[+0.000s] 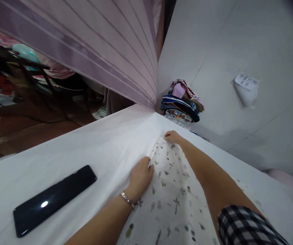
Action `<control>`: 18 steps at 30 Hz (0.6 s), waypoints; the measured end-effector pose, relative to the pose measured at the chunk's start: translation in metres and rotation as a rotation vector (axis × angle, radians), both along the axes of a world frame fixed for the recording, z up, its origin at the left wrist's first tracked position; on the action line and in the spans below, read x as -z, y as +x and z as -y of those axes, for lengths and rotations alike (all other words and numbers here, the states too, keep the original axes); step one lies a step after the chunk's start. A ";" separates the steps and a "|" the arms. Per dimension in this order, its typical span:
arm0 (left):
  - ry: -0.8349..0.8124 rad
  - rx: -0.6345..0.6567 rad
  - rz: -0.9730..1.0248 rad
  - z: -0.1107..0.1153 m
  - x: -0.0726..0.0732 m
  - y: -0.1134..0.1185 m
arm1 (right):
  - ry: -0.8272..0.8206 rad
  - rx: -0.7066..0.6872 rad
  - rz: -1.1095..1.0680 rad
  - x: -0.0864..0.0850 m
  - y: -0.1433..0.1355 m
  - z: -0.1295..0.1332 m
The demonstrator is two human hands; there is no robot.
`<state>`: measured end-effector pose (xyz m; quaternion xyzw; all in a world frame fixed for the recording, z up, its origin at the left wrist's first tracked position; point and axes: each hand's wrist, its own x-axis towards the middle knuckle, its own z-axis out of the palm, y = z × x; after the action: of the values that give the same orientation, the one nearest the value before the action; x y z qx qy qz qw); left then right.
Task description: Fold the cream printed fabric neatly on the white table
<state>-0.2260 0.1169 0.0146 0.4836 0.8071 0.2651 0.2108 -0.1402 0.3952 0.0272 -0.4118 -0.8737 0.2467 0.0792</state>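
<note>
A white plant-print cloth (pixel 172 190) is pinched along its edge by the left hand (pixel 141 177) and at its far end by the right hand (pixel 174 136), the two hands being held slightly apart. The cloth is spread over a white sheet (pixel 85 153), on which a black smartphone (pixel 54 200) is seen at left. Folded clothes (pixel 180 105) are stacked beyond the right hand, near a striped curtain (pixel 115 44).

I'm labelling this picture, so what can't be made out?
All in the head view:
- Printed cloth: near end, cut off by bottom edge.
- Left hand: palm, hidden by the hand's back.
- Paper: writing, too small and blurred.
- Plaid sleeve: upper end, cut off by bottom edge.
</note>
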 end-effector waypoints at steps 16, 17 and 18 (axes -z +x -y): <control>0.027 0.007 -0.026 -0.001 0.006 0.001 | -0.177 -0.031 -0.016 -0.004 0.008 0.003; 0.027 0.007 -0.027 -0.001 0.006 0.001 | -0.155 -0.023 -0.015 -0.002 0.005 0.002; 0.023 0.008 -0.026 -0.001 0.006 0.001 | -0.136 -0.014 -0.014 0.001 0.002 0.001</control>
<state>-0.2252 0.1175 0.0090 0.4926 0.8048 0.2672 0.1955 -0.1380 0.3941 0.0265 -0.4083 -0.8571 0.3091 0.0555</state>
